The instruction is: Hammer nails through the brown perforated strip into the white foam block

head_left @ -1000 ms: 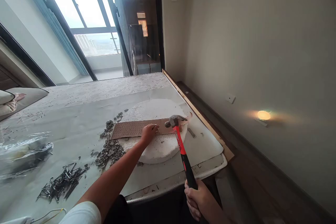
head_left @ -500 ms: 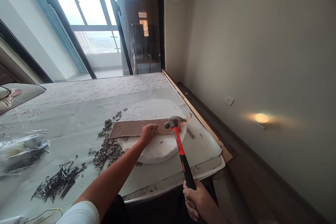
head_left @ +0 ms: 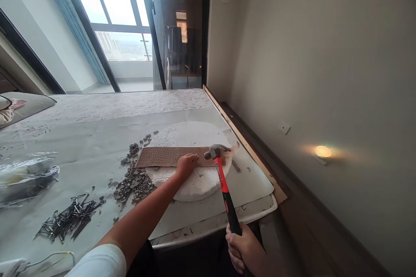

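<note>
My right hand (head_left: 242, 249) grips the black end of a red-handled claw hammer (head_left: 222, 184). Its metal head hangs just over the right end of a brown perforated board (head_left: 162, 156). That board lies across a round white foam slab (head_left: 195, 177). My left hand (head_left: 186, 165) rests on the board's near edge with fingers pinched together on something too small to name, close beside the hammer head.
A heap of dark nails (head_left: 66, 221) lies at the near left. Grey rubble bits (head_left: 133, 181) are scattered left of the foam. A clear plastic bag (head_left: 26, 177) lies at far left. The covered table (head_left: 81, 138) ends at a wooden edge strip (head_left: 247, 147) beside the wall.
The view has shifted slightly; the hammer head and my left hand stay at nearly the same spot on the board.
</note>
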`<action>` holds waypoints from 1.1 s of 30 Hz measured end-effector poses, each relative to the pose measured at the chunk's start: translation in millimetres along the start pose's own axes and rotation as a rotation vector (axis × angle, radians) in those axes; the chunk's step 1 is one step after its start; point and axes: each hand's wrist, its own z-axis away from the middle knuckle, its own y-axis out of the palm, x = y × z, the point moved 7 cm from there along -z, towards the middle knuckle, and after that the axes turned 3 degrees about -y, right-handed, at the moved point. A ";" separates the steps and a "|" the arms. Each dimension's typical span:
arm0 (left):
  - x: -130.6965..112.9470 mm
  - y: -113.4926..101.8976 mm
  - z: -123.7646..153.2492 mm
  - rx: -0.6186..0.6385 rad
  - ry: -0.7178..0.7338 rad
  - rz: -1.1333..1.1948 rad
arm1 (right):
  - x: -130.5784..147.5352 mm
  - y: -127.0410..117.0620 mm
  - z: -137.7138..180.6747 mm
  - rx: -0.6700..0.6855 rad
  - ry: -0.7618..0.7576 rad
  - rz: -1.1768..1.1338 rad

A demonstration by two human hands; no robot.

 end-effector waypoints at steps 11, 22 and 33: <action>-2.9 3.3 6.7 0.042 -0.021 0.011 | 26.9 -4.9 2.6 -0.072 0.034 0.286; 1.8 3.4 9.8 -0.017 0.032 0.071 | 76.1 -6.0 -6.5 -0.085 0.044 0.600; 4.6 3.1 11.7 -0.036 0.014 0.140 | 81.9 -2.6 -6.8 -0.111 0.092 0.629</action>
